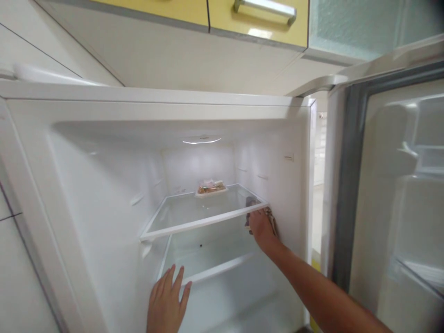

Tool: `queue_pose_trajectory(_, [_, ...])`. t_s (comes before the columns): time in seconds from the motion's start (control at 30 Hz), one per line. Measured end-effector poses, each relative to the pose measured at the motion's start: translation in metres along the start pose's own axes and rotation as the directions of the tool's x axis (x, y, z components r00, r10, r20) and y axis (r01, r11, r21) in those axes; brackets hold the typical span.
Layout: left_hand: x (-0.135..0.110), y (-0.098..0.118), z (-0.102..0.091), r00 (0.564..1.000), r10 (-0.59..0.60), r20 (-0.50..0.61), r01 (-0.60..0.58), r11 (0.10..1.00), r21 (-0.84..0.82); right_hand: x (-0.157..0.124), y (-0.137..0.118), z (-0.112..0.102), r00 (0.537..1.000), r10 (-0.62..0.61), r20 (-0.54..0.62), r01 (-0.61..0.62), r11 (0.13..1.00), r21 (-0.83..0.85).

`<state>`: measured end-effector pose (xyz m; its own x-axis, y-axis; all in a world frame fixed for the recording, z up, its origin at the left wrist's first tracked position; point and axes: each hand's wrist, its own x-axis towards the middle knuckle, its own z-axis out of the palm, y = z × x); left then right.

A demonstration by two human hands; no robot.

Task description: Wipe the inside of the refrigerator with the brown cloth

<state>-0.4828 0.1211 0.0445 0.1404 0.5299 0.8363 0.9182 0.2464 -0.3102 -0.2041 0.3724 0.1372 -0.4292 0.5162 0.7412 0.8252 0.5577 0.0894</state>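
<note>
My right hand (pixel 261 226) reaches into the open fridge with its fingers closed on a brown patterned cloth (pixel 271 218). The cloth lies against the right inner wall, close to the front right corner of the upper glass shelf (pixel 187 226). Part of it shows through the glass, so the hand is below that shelf's front edge. My left hand (pixel 168 296) is held with its fingers spread at the front of the lower shelf (pixel 222 269); whether it touches the edge I cannot tell. Nothing is in it.
A wrapped food tray (pixel 211 188) stands at the back of the upper shelf. The fridge door (pixel 398 194) hangs open on the right, with racks on its inside. Above the fridge are yellow cupboards (pixel 256 23). A small dark speck (pixel 200 245) shows on the lower shelf.
</note>
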Motion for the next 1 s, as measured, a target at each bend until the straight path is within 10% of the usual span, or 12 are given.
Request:
queue_pose_trajectory(0.43, [0.005,0.002,-0.002,0.999,-0.021,0.042,0.021,1.0,-0.005,-0.104,0.016,-0.071,0.988,-0.138,0.074,0.153,0.954,-0.259])
queue_pose_trajectory(1.0, [-0.001,0.002,0.0,0.999,0.003,0.051,-0.004,1.0,0.009,-0.011,-0.003,0.038,0.995,-0.052,0.083,0.052,0.999,-0.002])
